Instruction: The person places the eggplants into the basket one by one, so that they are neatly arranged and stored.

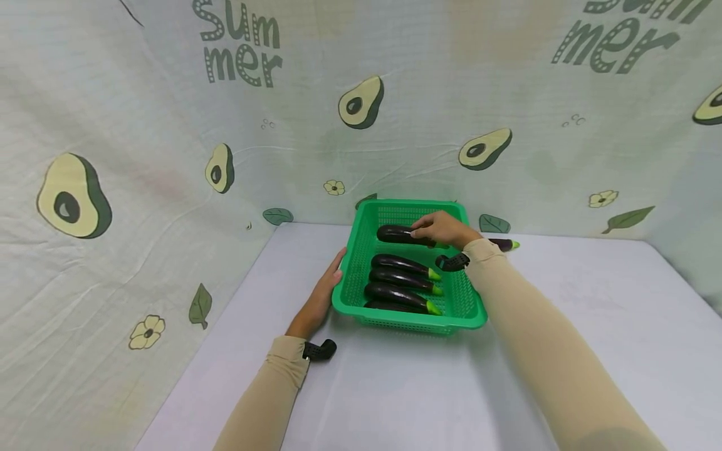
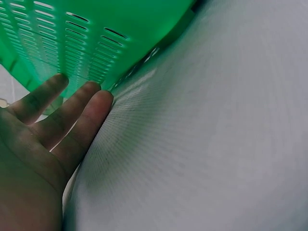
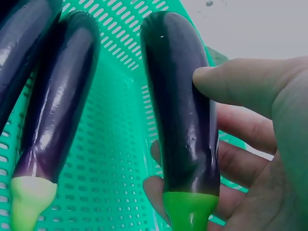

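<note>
A green plastic basket (image 1: 406, 319) with slotted walls stands on the white table. My left hand (image 1: 320, 294) lies along its left side, fingers straight; in the left wrist view the fingertips (image 2: 103, 98) touch the slotted wall low down. My right hand (image 1: 442, 227) is over the back of the basket and grips a dark purple eggplant (image 3: 180, 106) between the thumb and the fingers curled beneath it. The green stem end of this eggplant points right in the head view. Several other eggplants (image 1: 399, 279) lie side by side in the basket's front half, their green ends also to the right.
Another eggplant (image 1: 504, 244) lies on the table right of the basket, partly hidden behind my right wrist. The white table (image 1: 592, 294) reaches back to a printed cloth (image 1: 417, 125) that hangs behind it and along the left side.
</note>
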`<state>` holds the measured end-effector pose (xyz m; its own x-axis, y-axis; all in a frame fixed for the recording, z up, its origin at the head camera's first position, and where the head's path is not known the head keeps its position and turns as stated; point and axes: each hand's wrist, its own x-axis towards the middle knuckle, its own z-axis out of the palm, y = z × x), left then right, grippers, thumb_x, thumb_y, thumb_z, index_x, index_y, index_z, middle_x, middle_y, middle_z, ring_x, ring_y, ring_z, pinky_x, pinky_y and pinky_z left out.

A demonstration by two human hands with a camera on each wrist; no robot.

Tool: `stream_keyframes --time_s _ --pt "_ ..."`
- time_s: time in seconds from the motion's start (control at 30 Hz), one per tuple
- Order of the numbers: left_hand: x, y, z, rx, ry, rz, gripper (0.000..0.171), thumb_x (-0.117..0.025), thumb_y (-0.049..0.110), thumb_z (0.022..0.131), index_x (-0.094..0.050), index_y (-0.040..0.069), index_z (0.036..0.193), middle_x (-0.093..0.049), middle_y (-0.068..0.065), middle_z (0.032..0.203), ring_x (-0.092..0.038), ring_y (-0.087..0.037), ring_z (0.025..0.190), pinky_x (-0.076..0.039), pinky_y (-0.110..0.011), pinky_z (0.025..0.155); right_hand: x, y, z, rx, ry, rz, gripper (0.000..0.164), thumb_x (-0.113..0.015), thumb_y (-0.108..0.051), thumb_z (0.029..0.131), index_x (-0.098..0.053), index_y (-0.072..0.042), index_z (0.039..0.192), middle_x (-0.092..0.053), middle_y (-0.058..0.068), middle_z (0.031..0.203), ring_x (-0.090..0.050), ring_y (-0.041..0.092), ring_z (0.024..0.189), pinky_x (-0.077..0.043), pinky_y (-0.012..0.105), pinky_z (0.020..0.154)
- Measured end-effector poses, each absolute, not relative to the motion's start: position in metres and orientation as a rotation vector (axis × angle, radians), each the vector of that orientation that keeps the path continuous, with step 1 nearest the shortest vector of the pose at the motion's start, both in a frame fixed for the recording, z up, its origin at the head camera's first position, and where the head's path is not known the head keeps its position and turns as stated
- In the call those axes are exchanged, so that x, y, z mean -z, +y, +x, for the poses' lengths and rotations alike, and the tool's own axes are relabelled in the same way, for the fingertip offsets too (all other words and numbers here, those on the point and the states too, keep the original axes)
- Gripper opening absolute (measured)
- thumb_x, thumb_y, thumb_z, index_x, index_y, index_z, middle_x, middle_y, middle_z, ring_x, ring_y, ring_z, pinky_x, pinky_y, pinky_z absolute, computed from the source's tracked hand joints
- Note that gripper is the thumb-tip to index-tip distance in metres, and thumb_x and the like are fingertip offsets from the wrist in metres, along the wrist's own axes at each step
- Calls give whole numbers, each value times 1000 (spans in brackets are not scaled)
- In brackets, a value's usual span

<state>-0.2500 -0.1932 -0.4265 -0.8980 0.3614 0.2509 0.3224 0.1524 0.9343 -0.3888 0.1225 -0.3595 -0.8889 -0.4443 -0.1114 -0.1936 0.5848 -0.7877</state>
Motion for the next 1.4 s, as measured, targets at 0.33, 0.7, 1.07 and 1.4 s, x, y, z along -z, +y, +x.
stream_keyframes --time_s 0.33,0.7,1.07,1.4 --pt "460 -198 -271 -1902 2403 686 54 -24 36 110 -13 29 162 -12 8 166 -7 -14 151 -7 -50 119 361 119 -389 1108 2571 -533 41 -64 -22 100 -61 -1 134 -55 22 139 -56 38 120 -49 50 94" --pt "457 -195 -270 -1914 2431 666 54 -27 42 109 -17 34 161 -16 10 165 -11 -13 151 -9 -50 119 364 117 -393 962 2603 -632 38 -64 -18 99 -63 3 131 -58 23 134 -56 38 119 -47 52 96" --pt "447 -193 -266 -1893 2406 702 55 -25 34 110 -12 25 163 -12 6 166 -7 -14 151 -7 -50 119 367 116 -396 861 2609 -728 35 -64 -15 99 -65 5 128 -61 25 130 -59 39 116 -51 50 91" --pt "427 -191 -254 -1877 2379 693 55 -25 25 111 -11 14 162 -11 -1 167 -8 -18 151 -8 -49 120 368 115 -392 798 2571 -779 33 -55 -3 100 -61 8 131 -62 25 129 -59 39 116 -51 49 92"
